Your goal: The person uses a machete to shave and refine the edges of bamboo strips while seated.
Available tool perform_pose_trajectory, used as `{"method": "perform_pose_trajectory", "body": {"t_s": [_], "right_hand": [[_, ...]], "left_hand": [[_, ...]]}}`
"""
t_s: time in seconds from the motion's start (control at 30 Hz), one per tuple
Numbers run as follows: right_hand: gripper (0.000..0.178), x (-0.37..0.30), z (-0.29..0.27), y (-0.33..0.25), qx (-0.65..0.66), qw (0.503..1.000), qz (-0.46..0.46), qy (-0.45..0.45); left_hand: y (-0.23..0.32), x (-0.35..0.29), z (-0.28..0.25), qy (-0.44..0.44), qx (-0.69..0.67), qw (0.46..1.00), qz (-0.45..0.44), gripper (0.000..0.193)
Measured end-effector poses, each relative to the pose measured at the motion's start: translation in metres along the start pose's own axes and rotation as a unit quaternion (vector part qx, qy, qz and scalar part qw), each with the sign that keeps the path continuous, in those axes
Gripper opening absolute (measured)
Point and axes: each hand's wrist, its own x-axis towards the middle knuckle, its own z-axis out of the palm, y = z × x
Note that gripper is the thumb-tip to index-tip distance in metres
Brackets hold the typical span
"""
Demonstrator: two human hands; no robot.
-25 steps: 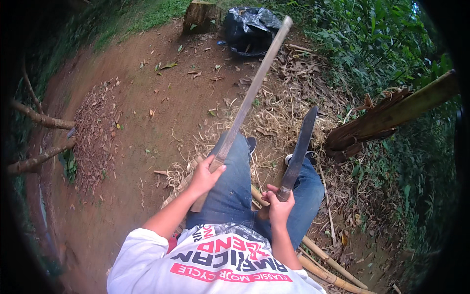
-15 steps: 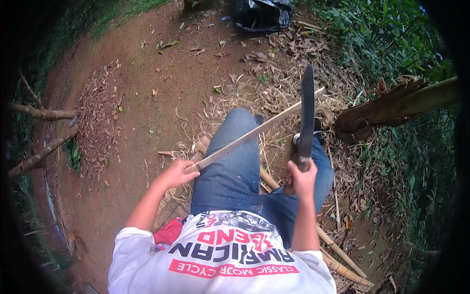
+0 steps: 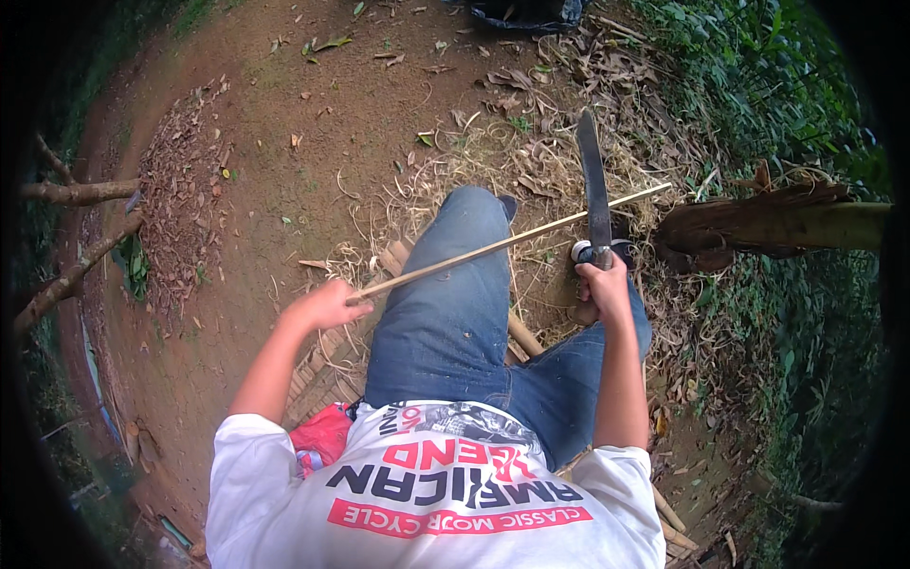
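- Pale wood or bamboo: a thin strip (image 3: 474,253) slants across the left thigh (image 3: 441,327), one end pinched by the closed fingers of the left hand (image 3: 320,306) left of that thigh, probably leaving its length free.
- Right of the thigh, the right hand (image 3: 607,289) wraps closed around a machete (image 3: 593,180) by its handle, seemingly keeping fingers off the blade, which crosses the strip; contact is unclear.
- Shavings (image 3: 469,161) lie beyond the thigh.

Head camera: mounted above and behind the left hand (image 3: 327,305) and right hand (image 3: 609,286), facing steeply down.
Range: near; both forearms (image 3: 270,365) in frame.
Field: wide fisheye, dark-rimmed, taking in ground (image 3: 275,180) beyond and beside both hands.
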Motion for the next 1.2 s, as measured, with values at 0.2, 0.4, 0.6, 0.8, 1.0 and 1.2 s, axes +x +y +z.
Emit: {"method": "perform_pose_trajectory", "body": {"t_s": [0.2, 0.4, 0.6, 0.8, 1.0, 1.2], "right_hand": [[0.014, -0.02, -0.001, 0.009, 0.005, 1.0, 0.029, 0.004], [0.016, -0.033, -0.021, 0.019, -0.016, 0.999, 0.049, 0.003], [0.016, -0.03, -0.037, 0.007, -0.007, 0.998, 0.056, 0.011], [0.013, -0.044, -0.021, 0.025, -0.008, 0.996, 0.08, 0.041], [0.013, -0.04, -0.05, 0.014, 0.015, 0.995, 0.084, 0.051], [0.015, -0.046, -0.061, 0.013, -0.053, 0.992, 0.108, 0.045]], "left_hand": [[-0.031, 0.029, -0.015, -0.048, 0.036, 0.998, 0.017, 0.044], [-0.027, 0.041, -0.025, -0.06, 0.042, 0.996, 0.051, 0.041], [0.003, 0.04, -0.037, -0.078, 0.057, 0.994, 0.043, 0.047], [0.004, 0.044, -0.049, -0.076, 0.082, 0.993, 0.024, 0.046], [0.0, 0.057, -0.045, -0.065, 0.108, 0.989, 0.074, 0.045], [0.005, 0.055, -0.055, -0.086, 0.102, 0.989, 0.056, 0.044]]}}
